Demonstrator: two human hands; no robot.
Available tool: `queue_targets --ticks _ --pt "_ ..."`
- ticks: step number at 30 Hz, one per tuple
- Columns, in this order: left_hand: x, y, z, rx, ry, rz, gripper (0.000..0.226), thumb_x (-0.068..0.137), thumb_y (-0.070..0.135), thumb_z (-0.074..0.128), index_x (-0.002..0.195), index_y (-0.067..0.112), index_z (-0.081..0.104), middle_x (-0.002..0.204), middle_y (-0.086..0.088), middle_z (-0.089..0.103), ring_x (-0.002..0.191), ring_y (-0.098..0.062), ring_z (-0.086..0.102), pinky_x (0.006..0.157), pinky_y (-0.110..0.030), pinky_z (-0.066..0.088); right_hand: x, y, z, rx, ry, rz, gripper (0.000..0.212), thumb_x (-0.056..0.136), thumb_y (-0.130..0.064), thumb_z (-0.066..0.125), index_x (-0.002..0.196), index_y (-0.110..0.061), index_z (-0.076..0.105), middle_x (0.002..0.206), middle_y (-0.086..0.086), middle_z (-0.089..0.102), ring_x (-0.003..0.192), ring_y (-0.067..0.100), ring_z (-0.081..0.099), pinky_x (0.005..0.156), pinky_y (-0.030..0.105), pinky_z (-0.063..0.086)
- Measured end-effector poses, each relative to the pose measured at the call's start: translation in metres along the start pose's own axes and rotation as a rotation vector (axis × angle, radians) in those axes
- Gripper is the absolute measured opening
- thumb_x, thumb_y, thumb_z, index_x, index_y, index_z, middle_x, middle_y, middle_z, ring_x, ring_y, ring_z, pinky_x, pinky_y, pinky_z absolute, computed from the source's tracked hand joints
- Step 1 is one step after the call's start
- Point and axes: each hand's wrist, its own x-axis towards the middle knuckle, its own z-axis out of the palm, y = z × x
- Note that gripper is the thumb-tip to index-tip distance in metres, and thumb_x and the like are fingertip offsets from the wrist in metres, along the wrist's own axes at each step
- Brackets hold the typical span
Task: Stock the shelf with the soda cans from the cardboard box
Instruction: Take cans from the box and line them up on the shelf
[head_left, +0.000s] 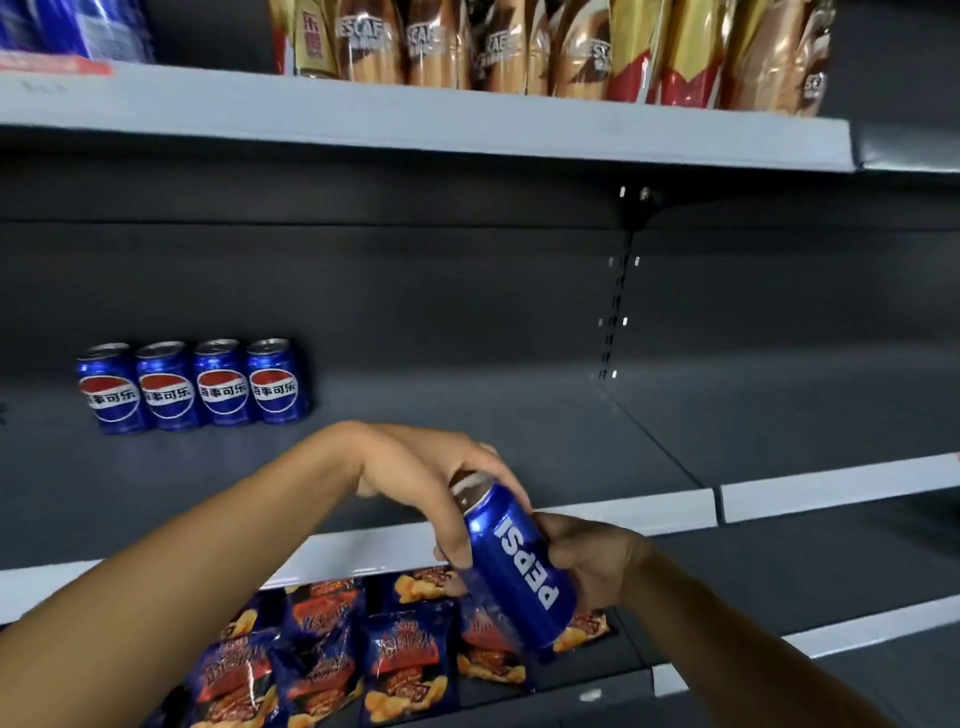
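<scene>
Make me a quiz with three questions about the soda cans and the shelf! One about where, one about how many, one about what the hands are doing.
1. Where is the row of cans?
A. middle shelf, far left
B. top shelf
C. bottom shelf

2. How many cans stand in that row?
A. two
B. four
C. six

3. How is the can being held?
A. upright in one hand
B. tilted, in both hands
C. lying on the shelf

Answers:
1 A, they stand at the left of the middle shelf.
2 B, four blue cans stand side by side.
3 B, the left hand holds its top and the right hand its lower part.
</scene>
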Motion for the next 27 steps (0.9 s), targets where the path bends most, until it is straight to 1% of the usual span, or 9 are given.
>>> queue_targets --ticks 2,6,8,11,15,18,20,24,27 --pt "-0.008 -0.002 -0.013 -0.04 0.004 0.029 0.071 0.055 0.003 0.079 0.122 0.012 0.059 0.12 -0.005 0.057 0.105 -0.023 0.063 0.082 -0.031 0.055 0.008 -0.013 0.009 -0.066 -0.048 -0.011 0.102 0.066 -0.026 0.085 0.144 0.004 0.027 0.142 0.028 0.036 0.132 0.046 0.033 0.109 0.055 0.027" --pt "-0.021 -0.012 -0.029 -0.125 -0.017 0.074 0.074 0.054 0.012 0.077 0.125 0.011 0.055 0.121 -0.018 0.059 0.104 -0.023 0.061 0.084 -0.031 0.053 0.024 -0.035 0.023 -0.155 -0.118 0.018 0.076 0.067 -0.022 0.084 0.132 -0.006 0.048 0.127 0.016 0.057 0.115 0.027 0.057 0.101 0.042 0.044" --pt "-0.024 -0.018 -0.035 -0.184 -0.003 0.089 0.074 0.056 0.008 0.076 0.127 0.012 0.054 0.124 -0.024 0.057 0.105 -0.025 0.061 0.084 -0.032 0.053 0.03 -0.038 0.025 -0.192 -0.067 -0.017 0.078 0.063 -0.02 0.087 0.13 -0.005 0.049 0.124 0.018 0.057 0.114 0.032 0.056 0.102 0.047 0.043" --pt "-0.03 -0.03 -0.042 -0.249 0.089 0.138 0.076 0.056 0.004 0.075 0.127 0.015 0.052 0.131 -0.017 0.055 0.113 -0.024 0.059 0.091 -0.038 0.05 0.043 -0.038 0.026 -0.212 0.071 -0.052 0.089 0.055 -0.019 0.09 0.13 0.0 0.046 0.124 0.024 0.052 0.116 0.039 0.049 0.105 0.055 0.037" --pt "-0.037 -0.047 -0.043 -0.483 0.368 0.162 0.078 0.06 -0.008 0.068 0.131 0.018 0.049 0.134 -0.004 0.054 0.116 -0.018 0.059 0.087 -0.03 0.052 0.055 -0.044 0.029 -0.2 0.249 -0.127 0.071 0.056 -0.003 0.079 0.122 -0.006 0.052 0.113 0.015 0.063 0.107 0.029 0.059 0.101 0.048 0.045" --pt "-0.037 -0.061 -0.036 -0.693 0.598 0.2 0.077 0.059 0.005 0.073 0.131 0.022 0.051 0.134 -0.005 0.055 0.117 -0.019 0.059 0.097 -0.035 0.049 0.063 -0.051 0.035 -0.196 0.371 -0.21 0.05 0.063 0.002 0.069 0.109 -0.014 0.058 0.096 0.002 0.071 0.092 0.017 0.067 0.084 0.034 0.054" --pt "-0.031 -0.071 -0.027 -0.813 0.715 0.228 0.074 0.06 0.017 0.074 0.13 0.022 0.053 0.133 -0.004 0.058 0.121 -0.021 0.055 0.102 -0.042 0.043 0.072 -0.055 0.037 -0.189 0.435 -0.285 0.049 0.064 0.001 0.069 0.109 -0.014 0.059 0.095 0.001 0.072 0.092 0.016 0.068 0.081 0.03 0.054" --pt "-0.017 -0.08 -0.008 -0.848 1.058 0.189 0.04 0.078 0.026 0.072 0.116 0.027 0.059 0.129 0.003 0.059 0.12 -0.013 0.054 0.09 -0.033 0.046 0.097 -0.059 0.043 -0.194 0.64 -0.435 0.059 0.061 -0.005 0.079 0.115 -0.013 0.057 0.102 0.007 0.071 0.097 0.02 0.067 0.084 0.032 0.054" --pt "-0.01 -0.08 0.002 -0.758 1.233 0.14 0.016 0.093 0.023 0.057 0.109 0.027 0.059 0.117 0.006 0.063 0.11 -0.006 0.057 0.092 -0.027 0.046 0.113 -0.063 0.046 -0.205 0.787 -0.496 0.051 0.069 0.001 0.08 0.112 -0.012 0.057 0.1 0.007 0.071 0.093 0.019 0.068 0.08 0.03 0.055"
